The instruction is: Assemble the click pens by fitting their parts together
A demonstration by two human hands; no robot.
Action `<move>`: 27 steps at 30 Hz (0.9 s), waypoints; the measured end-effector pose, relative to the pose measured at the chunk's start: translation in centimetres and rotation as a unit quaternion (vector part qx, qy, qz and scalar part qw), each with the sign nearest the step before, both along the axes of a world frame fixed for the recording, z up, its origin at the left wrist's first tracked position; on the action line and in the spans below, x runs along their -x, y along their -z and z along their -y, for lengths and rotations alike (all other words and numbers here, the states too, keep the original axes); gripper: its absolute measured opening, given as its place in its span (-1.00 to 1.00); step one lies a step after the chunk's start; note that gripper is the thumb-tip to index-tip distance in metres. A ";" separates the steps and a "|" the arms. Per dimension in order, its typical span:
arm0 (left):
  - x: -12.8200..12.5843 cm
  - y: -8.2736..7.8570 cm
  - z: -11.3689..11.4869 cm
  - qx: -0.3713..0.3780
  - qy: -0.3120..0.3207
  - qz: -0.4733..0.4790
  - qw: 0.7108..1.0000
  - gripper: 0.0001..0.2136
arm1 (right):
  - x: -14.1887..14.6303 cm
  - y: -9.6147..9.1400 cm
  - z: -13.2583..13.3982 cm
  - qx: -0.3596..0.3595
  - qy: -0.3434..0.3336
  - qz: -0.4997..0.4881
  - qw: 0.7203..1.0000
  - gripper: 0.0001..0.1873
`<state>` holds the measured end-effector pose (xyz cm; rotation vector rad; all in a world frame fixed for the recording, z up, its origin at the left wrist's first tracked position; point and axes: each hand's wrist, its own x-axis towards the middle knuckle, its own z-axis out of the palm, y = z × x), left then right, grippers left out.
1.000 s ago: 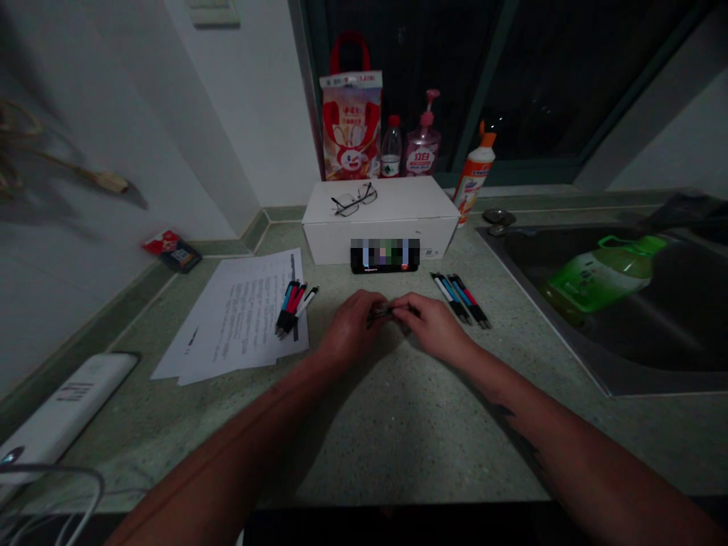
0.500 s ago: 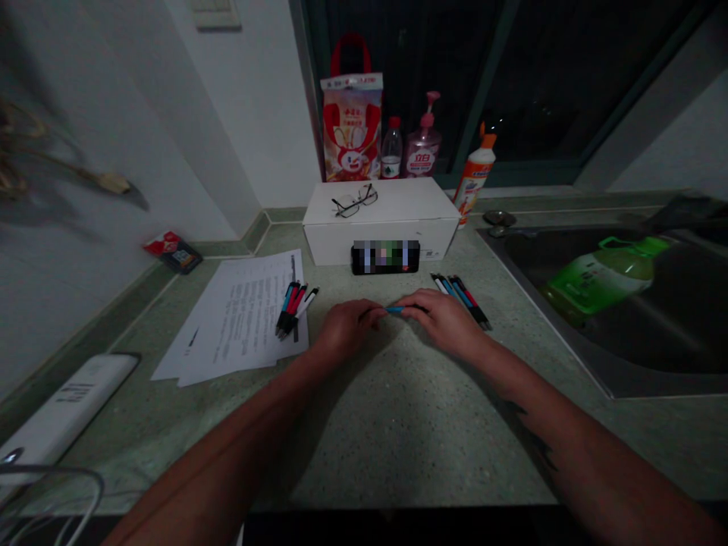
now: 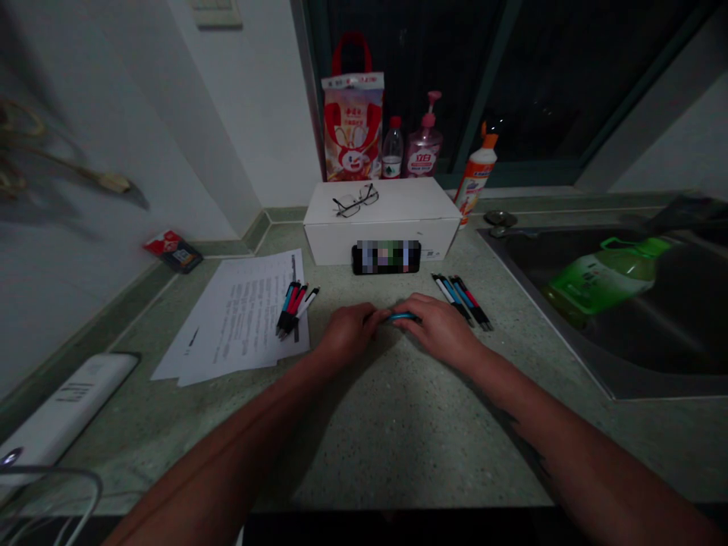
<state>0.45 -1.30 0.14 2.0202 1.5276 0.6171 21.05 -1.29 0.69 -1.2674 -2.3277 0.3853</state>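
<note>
Left hand [image 3: 346,331], right hand [image 3: 441,331] pinch blue pen [image 3: 401,316]; green jug [image 3: 603,277] in sink [image 3: 671,337]

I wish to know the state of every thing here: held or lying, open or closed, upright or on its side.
blue pen: held level between both hands.
left hand: closed on the pen's left end.
right hand: closed on its right end.
white box: closed.
glasses: lying on the box lid.
green bottle: on its side in the sink.
left pens: loose, lying on the papers.
right pens: loose, lying side by side.
</note>
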 end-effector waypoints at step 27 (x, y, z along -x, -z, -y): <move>0.3 0.1 -0.3 -0.098 0.022 0.029 0.995 -0.83 | 0.1 0.5 -0.4 0.027 0.014 -0.043 0.999 -0.85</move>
